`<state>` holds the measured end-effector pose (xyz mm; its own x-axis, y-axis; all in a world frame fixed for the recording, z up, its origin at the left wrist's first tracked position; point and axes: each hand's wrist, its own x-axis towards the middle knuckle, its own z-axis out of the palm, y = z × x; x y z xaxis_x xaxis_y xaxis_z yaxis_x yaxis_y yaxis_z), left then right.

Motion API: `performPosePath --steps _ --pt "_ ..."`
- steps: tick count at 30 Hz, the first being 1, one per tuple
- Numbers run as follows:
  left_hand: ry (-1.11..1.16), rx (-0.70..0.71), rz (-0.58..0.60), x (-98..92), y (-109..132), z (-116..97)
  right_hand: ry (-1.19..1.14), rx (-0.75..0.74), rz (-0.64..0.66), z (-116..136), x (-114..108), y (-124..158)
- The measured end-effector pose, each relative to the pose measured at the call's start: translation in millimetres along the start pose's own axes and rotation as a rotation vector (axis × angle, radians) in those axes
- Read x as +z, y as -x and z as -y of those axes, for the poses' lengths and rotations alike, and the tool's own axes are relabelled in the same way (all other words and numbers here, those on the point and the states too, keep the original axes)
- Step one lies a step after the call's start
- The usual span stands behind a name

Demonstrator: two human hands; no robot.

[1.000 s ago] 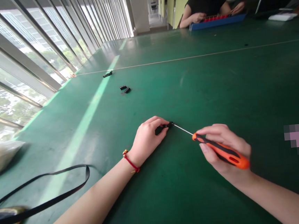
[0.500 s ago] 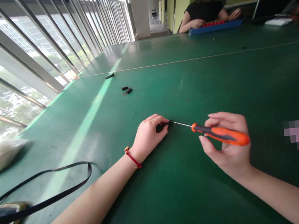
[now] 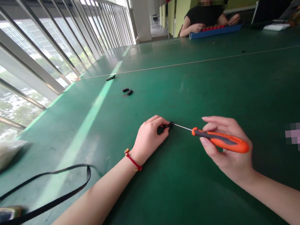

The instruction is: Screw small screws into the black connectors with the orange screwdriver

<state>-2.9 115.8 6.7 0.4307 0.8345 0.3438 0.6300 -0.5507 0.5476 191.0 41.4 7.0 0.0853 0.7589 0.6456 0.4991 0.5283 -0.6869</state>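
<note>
Head camera looks down on a small black plastic part (image 3: 167,125), possibly a connector housing, pinched in the fingertips of the left hand (image 3: 148,138) just above a green table (image 3: 216,85). The thin steel shaft (image 3: 182,127) of a screwdriver (image 3: 220,140) with an orange-and-black handle runs to the end of the part, its tip meeting it. The left grip is pressed closed, hiding much of the part; the right hand (image 3: 228,147) curls around the handle in a light grip, fingers and thumb on either side. The part looks light and stiff, but its small, smooth body may slip under pressure from the tip. Its long sides, away from the end the shaft meets, appear the best place to hold it. Two similar black pieces (image 3: 127,91) lie side by side farther along the table, with a third (image 3: 110,77) beyond them. A red cord bracelet (image 3: 132,160) circles the left wrist. A black strap (image 3: 48,186) loops near a gold-edged phone (image 3: 3,223) at the table's near corner, beside a white bag (image 3: 1,157). Across the table, a co-worker (image 3: 206,16) rests both hands at a blue tray (image 3: 215,32).
</note>
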Motion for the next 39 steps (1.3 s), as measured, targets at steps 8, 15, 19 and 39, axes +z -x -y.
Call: performPosePath --steps 8,15,19,39 --pt "-0.002 -0.006 0.006 -0.6 -0.3 0.2 0.003 0.046 0.001 2.0 2.0 1.2" --pt "-0.019 0.004 0.010 0.5 0.5 -0.3 0.020 -0.004 0.074 3.8 0.7 3.9" --pt "-0.037 0.013 0.025 0.3 0.5 -1.9 0.011 -0.098 0.133 3.2 -0.5 6.3" --pt "-0.047 0.017 0.023 0.9 0.9 -2.3 0.034 -0.163 0.170 7.5 0.2 1.6"
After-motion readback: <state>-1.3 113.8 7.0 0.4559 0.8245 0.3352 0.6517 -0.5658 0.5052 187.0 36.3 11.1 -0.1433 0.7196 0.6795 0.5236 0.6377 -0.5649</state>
